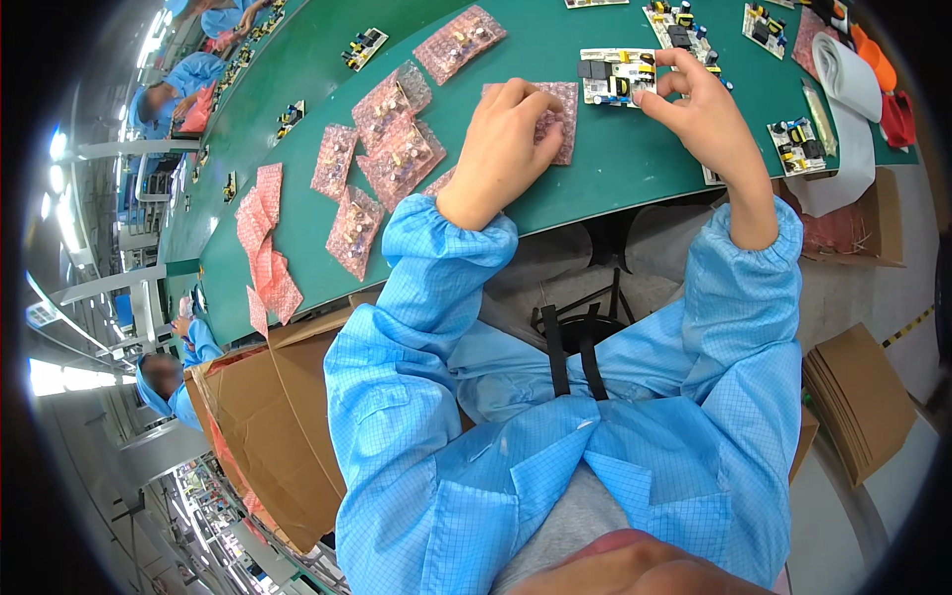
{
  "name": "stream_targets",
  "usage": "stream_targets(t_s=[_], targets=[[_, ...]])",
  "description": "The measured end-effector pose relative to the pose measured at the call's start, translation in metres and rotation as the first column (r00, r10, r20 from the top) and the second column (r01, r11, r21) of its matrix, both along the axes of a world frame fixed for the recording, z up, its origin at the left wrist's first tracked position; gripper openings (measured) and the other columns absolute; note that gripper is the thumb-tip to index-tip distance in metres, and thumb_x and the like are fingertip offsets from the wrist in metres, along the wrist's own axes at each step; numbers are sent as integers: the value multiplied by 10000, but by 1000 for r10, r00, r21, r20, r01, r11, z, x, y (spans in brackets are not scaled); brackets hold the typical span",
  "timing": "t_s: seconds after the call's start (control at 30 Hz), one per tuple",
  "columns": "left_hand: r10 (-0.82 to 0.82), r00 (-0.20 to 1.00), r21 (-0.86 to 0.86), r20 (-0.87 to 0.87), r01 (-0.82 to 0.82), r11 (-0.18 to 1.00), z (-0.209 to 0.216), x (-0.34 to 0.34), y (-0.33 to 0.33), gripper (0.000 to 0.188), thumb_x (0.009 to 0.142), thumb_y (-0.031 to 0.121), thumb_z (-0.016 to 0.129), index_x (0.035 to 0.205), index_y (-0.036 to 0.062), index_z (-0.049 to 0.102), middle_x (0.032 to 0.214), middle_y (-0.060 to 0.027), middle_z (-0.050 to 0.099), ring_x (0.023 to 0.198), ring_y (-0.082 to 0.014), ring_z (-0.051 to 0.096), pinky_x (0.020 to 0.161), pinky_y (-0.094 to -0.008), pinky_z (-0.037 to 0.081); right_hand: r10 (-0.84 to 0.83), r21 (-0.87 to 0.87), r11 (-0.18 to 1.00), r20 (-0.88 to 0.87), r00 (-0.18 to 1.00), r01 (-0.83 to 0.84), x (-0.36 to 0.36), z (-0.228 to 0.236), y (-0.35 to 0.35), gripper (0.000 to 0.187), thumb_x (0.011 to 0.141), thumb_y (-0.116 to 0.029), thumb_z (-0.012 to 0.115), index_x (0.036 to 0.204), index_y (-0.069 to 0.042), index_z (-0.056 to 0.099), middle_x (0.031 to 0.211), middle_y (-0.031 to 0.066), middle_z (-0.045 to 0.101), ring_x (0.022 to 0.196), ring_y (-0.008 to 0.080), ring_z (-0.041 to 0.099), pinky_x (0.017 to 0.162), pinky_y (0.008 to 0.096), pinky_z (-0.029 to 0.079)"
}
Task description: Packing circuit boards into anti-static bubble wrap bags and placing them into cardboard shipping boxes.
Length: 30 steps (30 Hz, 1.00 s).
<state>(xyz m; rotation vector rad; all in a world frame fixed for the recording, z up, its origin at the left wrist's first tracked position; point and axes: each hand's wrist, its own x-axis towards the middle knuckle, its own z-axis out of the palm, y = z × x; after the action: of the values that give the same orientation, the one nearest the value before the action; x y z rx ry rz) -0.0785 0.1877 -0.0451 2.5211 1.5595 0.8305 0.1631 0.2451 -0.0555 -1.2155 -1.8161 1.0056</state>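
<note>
A populated circuit board with black and yellow parts is held at its right edge between the thumb and fingers of my right hand, over the green table. Just left of it, my left hand has its fingers curled on a pink bubble-wrap bag, partly hidden under the hand. Left of that hand lie several pink bubble-wrap bags with boards inside, among them one bag in a cluster and another bag farther back.
Loose boards lie at the back right, such as this board, and another board near the right edge. Empty pink bubble wrap lies at left. A white roll stands at right. Cardboard boxes flank the table's near edge. Co-workers sit at far left.
</note>
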Motion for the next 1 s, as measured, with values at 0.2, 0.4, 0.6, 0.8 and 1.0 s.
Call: stream_targets(t_s=[0.2,0.4,0.6,0.8,1.0], targets=[[68,997,-111,-34,-71,991,-3,5,6,99,774,106,659,847,38,662,868,-125,615,841,-328,605,730,-427,505,0,-64,998,-30,1000,-2,-1,10,-4,506,870,-281,697,1249,-11,498,793,-12,603,567,46,490,460,221,359],[160,976,-30,147,-157,987,-11,-1,13,112,749,99,675,816,28,621,811,-127,607,713,-315,619,634,-403,514,33,-140,989,-105,994,-48,-2,10,-5,497,867,-268,693,1240,-15,485,806,-5,631,539,39,466,433,206,330],[202,942,-41,268,-198,979,-9,0,11,109,764,77,665,825,24,591,829,-126,627,684,-289,633,615,-383,511,69,-158,984,-123,990,-88,-9,14,-9,506,864,-260,695,1235,7,476,826,11,665,532,34,458,426,201,320],[235,925,-75,297,-223,972,-11,-2,11,125,781,95,668,844,24,587,824,-125,644,735,-306,636,679,-410,509,128,-162,975,-141,982,-150,-9,16,-11,512,851,-234,717,1234,4,476,777,-14,617,534,25,451,426,196,315],[253,915,-101,315,-233,967,-11,-1,12,130,785,97,667,857,23,589,793,-128,650,741,-307,639,679,-410,511,195,-155,966,-98,976,-209,-8,14,-10,515,847,-222,723,1245,8,492,738,-41,561,541,15,441,429,193,307]])
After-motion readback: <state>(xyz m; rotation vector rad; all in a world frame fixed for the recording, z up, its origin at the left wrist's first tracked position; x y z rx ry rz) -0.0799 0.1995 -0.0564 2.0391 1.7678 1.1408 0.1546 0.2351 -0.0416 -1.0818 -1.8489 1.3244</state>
